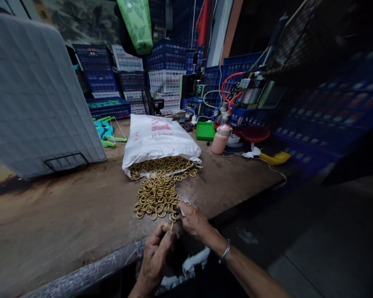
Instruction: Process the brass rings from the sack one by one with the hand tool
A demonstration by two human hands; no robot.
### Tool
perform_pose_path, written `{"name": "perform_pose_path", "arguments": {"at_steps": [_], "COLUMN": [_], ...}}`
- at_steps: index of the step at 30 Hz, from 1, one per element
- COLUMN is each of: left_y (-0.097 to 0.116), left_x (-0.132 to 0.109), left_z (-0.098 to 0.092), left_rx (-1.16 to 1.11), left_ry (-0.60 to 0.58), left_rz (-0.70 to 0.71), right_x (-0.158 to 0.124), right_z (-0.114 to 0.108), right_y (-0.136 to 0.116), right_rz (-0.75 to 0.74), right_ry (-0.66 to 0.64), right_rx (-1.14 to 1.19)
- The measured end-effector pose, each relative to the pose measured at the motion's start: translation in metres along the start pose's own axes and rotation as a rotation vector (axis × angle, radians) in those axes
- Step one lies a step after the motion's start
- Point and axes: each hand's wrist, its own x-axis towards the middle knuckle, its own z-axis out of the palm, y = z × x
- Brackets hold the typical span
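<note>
Brass-coloured metal rings (157, 194) lie heaped on the brown table, spilling from the mouth of a white woven sack (161, 138) with red print. My left hand (157, 250) is at the table's front edge, thumb and forefinger pinched on a brass ring (172, 226) seen nearly edge-on. My right hand (194, 221), with a metal bangle at the wrist, is at the near right side of the heap. Its fingers are curled together beside a few loose rings; what they hold, if anything, is hidden. Something whitish shows near its thumb.
A pale quilted panel (40, 95) stands at the left. Behind the sack are stacked crates (166, 80), turquoise and lime-green pieces (104, 130), a green tray (205, 130) and a pink bottle (221, 140). A yellow scoop-like piece (276, 158) lies near the table's right edge.
</note>
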Motion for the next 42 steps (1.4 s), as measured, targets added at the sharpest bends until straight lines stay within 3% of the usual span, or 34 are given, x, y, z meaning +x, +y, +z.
{"name": "perform_pose_path", "arguments": {"at_steps": [4,12,18,26,29,34,38,42], "left_y": [-0.007,-0.010,-0.011,-0.006,-0.001,0.005,0.001,-0.003], "left_x": [0.006,0.009,0.006,0.004,0.000,-0.008,-0.003,0.003], "left_z": [0.001,-0.007,-0.007,-0.008,-0.005,0.002,-0.002,-0.006], "left_rx": [-0.092,-0.032,-0.003,0.039,0.047,-0.105,-0.274,-0.284], "left_ry": [0.105,0.058,0.073,0.049,0.035,-0.054,0.014,0.048], "left_rz": [-0.103,-0.095,-0.085,-0.044,-0.051,-0.193,-0.369,-0.386], "right_x": [-0.005,-0.017,-0.013,-0.013,-0.011,-0.001,0.005,0.010], "right_z": [-0.009,-0.001,0.000,-0.004,-0.002,-0.006,-0.012,-0.007], "right_y": [-0.001,-0.025,-0.027,-0.029,-0.021,0.014,0.041,0.049], "right_rz": [-0.026,-0.162,-0.144,-0.193,-0.142,0.141,0.174,0.174], "right_ry": [0.009,-0.078,-0.083,-0.212,-0.178,-0.046,0.055,0.071], "right_rx": [0.091,0.028,0.020,0.080,-0.017,-0.205,-0.175,-0.163]}}
